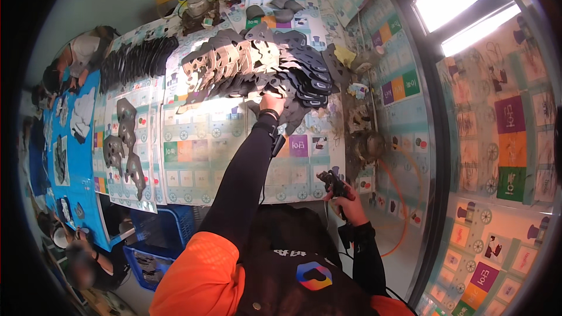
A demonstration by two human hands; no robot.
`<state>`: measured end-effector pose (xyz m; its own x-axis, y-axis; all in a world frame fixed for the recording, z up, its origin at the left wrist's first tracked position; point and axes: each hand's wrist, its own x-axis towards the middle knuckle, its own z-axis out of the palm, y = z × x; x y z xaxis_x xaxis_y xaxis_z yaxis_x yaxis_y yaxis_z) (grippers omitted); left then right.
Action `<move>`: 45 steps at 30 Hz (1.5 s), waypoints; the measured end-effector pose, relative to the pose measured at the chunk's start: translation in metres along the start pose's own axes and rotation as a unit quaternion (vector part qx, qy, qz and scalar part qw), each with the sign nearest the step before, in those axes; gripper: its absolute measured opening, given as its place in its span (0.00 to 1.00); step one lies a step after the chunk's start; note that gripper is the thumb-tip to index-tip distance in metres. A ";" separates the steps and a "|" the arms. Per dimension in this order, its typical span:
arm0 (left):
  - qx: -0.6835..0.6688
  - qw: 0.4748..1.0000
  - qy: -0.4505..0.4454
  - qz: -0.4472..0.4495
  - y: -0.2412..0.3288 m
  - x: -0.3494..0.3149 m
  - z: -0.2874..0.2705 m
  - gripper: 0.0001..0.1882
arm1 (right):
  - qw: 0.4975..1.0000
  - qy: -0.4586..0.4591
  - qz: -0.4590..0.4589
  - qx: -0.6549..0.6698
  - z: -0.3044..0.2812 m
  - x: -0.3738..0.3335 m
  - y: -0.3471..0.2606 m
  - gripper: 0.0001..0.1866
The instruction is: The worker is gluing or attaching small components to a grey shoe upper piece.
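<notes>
My left hand [272,103] reaches forward to the near edge of a long fanned pile of shoe uppers [234,61]. Its fingers are bent and pinch the edge of a dark shoe upper [293,118]; the fingertips are partly hidden among the pieces. The pile runs from tan and grey on the left to dark navy on the right. Off the table's near right corner, my right hand [349,203] is closed around a black spray gun [332,184], whose nozzle end points up and away from me.
Black pieces [137,61] lie in a row at the far left, with grey cut-outs [124,146] nearer me. Grey pads [284,9] and a metal pot [198,4] stand at the back. An orange hose [405,199] hangs right. Blue crates [158,240] sit below; people work at a blue table [88,169].
</notes>
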<state>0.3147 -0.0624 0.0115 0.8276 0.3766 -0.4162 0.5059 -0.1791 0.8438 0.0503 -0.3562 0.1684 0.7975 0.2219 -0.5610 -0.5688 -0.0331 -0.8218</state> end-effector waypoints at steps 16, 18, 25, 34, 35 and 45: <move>-0.070 0.987 -0.125 -0.066 -0.010 -0.007 -0.031 0.15 | 1.000 -0.005 0.014 0.004 -0.002 0.004 -0.001 0.19; -0.286 0.938 -0.134 -0.142 -0.023 -0.008 -0.042 0.14 | 1.000 -0.006 0.026 -0.001 0.000 0.004 -0.004 0.19; -0.315 0.935 -0.042 -0.157 -0.056 -0.027 -0.071 0.11 | 0.999 -0.022 0.018 0.017 0.004 0.010 -0.003 0.19; 0.377 0.878 0.260 0.144 -0.032 -0.147 -0.213 0.08 | 0.998 -0.041 -0.026 0.029 0.001 0.012 -0.007 0.19; 0.369 0.884 0.232 0.171 -0.034 -0.168 -0.229 0.08 | 0.998 -0.036 -0.020 0.039 0.000 0.013 -0.010 0.18; -0.079 0.996 -0.041 0.028 -0.034 -0.289 -0.194 0.11 | 0.998 -0.044 0.012 -0.036 0.011 0.012 -0.030 0.19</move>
<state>0.0110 0.0111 0.1683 0.8736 0.2941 -0.3877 0.4190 -0.0495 0.9066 0.0745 -0.3418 0.1874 0.7615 0.3057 -0.5716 -0.5684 -0.1089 -0.8155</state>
